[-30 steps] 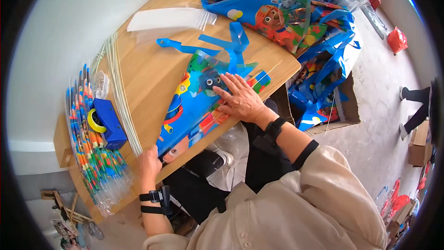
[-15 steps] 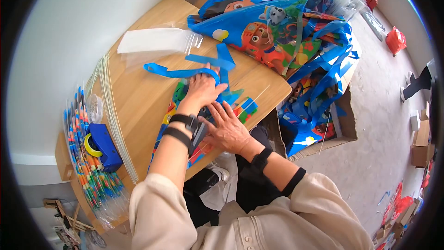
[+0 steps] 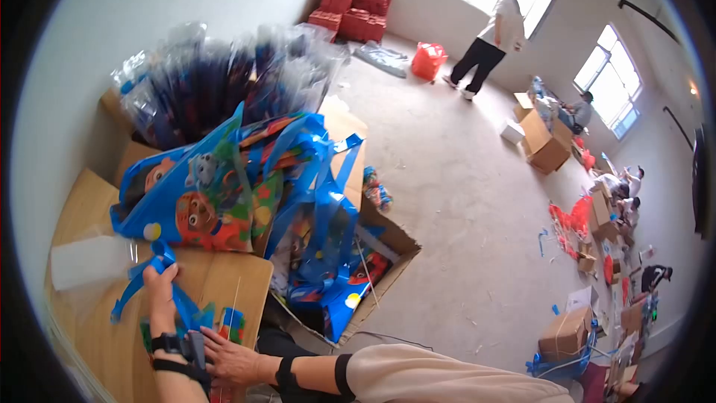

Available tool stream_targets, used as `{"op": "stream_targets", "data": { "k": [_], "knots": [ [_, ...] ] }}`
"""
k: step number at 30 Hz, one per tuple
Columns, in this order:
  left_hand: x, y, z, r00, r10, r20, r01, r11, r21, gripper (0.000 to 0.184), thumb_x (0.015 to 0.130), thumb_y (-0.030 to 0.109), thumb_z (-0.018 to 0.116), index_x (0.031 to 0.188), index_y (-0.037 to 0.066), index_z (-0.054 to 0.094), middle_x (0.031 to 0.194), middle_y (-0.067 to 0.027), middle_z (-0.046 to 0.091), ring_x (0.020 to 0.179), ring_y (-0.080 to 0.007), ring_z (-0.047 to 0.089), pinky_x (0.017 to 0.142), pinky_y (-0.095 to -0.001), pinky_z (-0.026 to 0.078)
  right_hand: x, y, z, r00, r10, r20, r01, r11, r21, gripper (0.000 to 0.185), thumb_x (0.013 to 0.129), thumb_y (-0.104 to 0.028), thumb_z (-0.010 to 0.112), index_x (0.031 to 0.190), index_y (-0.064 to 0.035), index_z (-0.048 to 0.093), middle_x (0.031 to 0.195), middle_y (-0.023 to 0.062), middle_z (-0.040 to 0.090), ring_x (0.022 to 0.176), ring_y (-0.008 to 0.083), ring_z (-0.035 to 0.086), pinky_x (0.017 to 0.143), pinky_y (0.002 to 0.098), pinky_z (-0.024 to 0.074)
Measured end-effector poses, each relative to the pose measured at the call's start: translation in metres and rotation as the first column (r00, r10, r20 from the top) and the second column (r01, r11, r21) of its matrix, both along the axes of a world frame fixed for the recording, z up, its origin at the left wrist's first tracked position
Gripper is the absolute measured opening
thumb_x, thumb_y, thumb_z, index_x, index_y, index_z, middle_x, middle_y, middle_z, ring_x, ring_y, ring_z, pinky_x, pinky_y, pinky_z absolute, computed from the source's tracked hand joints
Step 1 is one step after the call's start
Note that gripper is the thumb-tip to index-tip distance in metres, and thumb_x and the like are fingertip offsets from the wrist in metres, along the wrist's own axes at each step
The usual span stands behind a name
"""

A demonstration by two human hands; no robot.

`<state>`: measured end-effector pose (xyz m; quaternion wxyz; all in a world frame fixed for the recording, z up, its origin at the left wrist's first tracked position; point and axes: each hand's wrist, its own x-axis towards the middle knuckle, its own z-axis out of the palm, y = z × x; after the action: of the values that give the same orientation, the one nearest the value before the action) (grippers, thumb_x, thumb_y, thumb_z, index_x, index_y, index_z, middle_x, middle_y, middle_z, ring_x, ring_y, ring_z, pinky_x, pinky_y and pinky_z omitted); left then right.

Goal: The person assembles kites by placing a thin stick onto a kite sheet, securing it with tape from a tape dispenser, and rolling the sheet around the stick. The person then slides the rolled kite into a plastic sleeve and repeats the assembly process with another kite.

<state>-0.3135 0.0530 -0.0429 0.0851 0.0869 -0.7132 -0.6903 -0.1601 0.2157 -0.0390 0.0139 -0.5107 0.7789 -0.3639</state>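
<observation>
My left hand (image 3: 159, 288) is over the table, its fingers closed on a blue ribbon (image 3: 162, 252). More of that ribbon lies bent across the wood. Beneath my wrists is a folded, cartoon-printed kite (image 3: 233, 321), partly hidden by my hands and arms. My right hand (image 3: 233, 357) rests on it near the table edge, fingers extended and apart. A thin pale rod (image 3: 237, 295) sticks out past the kite. Beyond my hands, a large blue kite (image 3: 205, 213) with cartoon dogs lies on the table.
White plastic sleeves (image 3: 89, 261) lie on the wooden table (image 3: 242, 272) at left. An open carton (image 3: 388, 272) of kites and blue ribbons stands against its right side. Plastic-wrapped bundles (image 3: 231, 75) stand behind. A person (image 3: 488, 41) walks by the window; others sit among cartons (image 3: 548, 142) at right.
My view has swung up and to the right, bringing the room and windows into sight. Both hands now appear lower left; the left has the ribbon between its fingers, the right stays on the kite.
</observation>
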Motion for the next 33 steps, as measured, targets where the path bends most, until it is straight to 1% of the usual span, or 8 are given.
{"op": "stream_targets", "data": {
  "k": [7,13,15,17,20,25,30,33],
  "knots": [
    [0.106,-0.027,0.093,0.895,-0.337,-0.291,0.424,0.846,0.324,0.043,0.066,0.002,0.059,0.105,0.001,0.042,0.059,-0.0093,0.051,0.045,-0.023,0.051,0.057,-0.0384,0.047,0.005,0.001,0.007,0.996,-0.088,-0.031,0.086,0.994,-0.072,0.062,0.074,-0.04,0.069,0.126,-0.0091,0.054,0.147,0.0308,0.026,0.142,0.045,0.016,0.115,0.0571,0.0084],
    [0.298,-0.109,0.097,0.985,0.167,-0.033,-0.17,0.958,-0.232,0.026,0.085,0.018,0.061,0.106,0.002,0.061,0.096,-0.0115,0.066,0.079,-0.0171,0.06,0.077,-0.0347,0.049,0.001,0.006,0.013,0.994,-0.085,-0.064,0.085,0.996,0.0,0.068,0.073,-0.041,0.07,0.133,-0.0163,0.051,0.146,0.0291,0.028,0.14,0.0463,0.019,0.114,0.0596,0.0098],
    [0.319,-0.128,0.139,0.794,-0.572,-0.206,0.596,0.8,0.075,0.033,0.086,0.02,0.059,0.114,0.004,0.057,0.106,-0.0126,0.061,0.086,-0.0211,0.059,0.078,-0.0371,0.05,0.0,0.002,-0.003,0.988,-0.092,-0.126,0.103,0.991,0.081,0.069,0.072,-0.044,0.071,0.133,-0.0183,0.051,0.145,0.0273,0.031,0.138,0.0472,0.022,0.113,0.0619,0.0126],
    [0.388,-0.15,0.084,0.966,0.249,0.071,-0.25,0.968,0.017,0.042,0.069,0.006,0.065,0.108,0.01,0.049,0.07,-0.0059,0.058,0.048,-0.0173,0.054,0.052,-0.0265,0.046,-0.005,0.009,0.006,0.979,-0.092,-0.184,0.102,0.994,0.047,0.068,0.072,-0.046,0.071,0.133,-0.0223,0.052,0.143,0.0246,0.035,0.136,0.0476,0.026,0.111,0.0634,0.0151],
    [0.44,-0.129,0.128,0.841,0.314,0.44,-0.26,0.949,-0.18,0.033,0.07,0.007,0.065,0.101,0.004,0.055,0.09,-0.0099,0.06,0.081,-0.0192,0.059,0.074,-0.0318,0.049,-0.004,0.011,0.013,0.965,-0.097,-0.242,0.125,0.986,0.106,0.063,0.073,-0.046,0.069,0.131,-0.0267,0.053,0.137,0.0172,0.041,0.131,0.0451,0.032,0.109,0.0645,0.0195],
    [0.433,-0.145,0.118,0.754,0.654,0.058,0.06,0.02,-0.998,0.028,0.074,0.005,0.069,0.098,-0.002,0.059,0.086,-0.0224,0.061,0.082,-0.0392,0.062,0.07,-0.0431,0.048,-0.002,0.005,0.02,0.965,-0.097,-0.243,0.137,0.978,0.156,0.051,0.081,-0.049,0.061,0.126,-0.0245,0.058,0.14,0.0184,0.04,0.136,0.0428,0.027,0.112,0.0602,0.0115],
    [0.282,-0.062,0.125,0.943,0.326,0.062,-0.217,0.746,-0.63,0.04,0.083,0.016,0.069,0.115,-0.005,0.058,0.112,-0.0235,0.062,0.108,-0.0306,0.06,0.093,-0.0369,0.046,-0.001,0.003,0.02,0.972,-0.095,-0.214,0.141,0.967,0.212,0.051,0.084,-0.05,0.059,0.13,-0.0277,0.057,0.145,0.0204,0.034,0.139,0.0426,0.021,0.114,0.0575,0.0103],
    [0.204,-0.033,0.073,0.982,0.025,-0.186,-0.173,0.507,-0.845,0.051,0.079,0.026,0.072,0.12,-0.002,0.057,0.107,-0.0187,0.062,0.088,-0.0272,0.063,0.083,-0.0344,0.05,-0.002,0.005,0.021,0.975,-0.104,-0.199,0.144,0.97,0.197,0.052,0.084,-0.053,0.056,0.129,-0.0268,0.057,0.146,0.0252,0.032,0.14,0.0437,0.02,0.113,0.0588,0.0077]
  ]
}}
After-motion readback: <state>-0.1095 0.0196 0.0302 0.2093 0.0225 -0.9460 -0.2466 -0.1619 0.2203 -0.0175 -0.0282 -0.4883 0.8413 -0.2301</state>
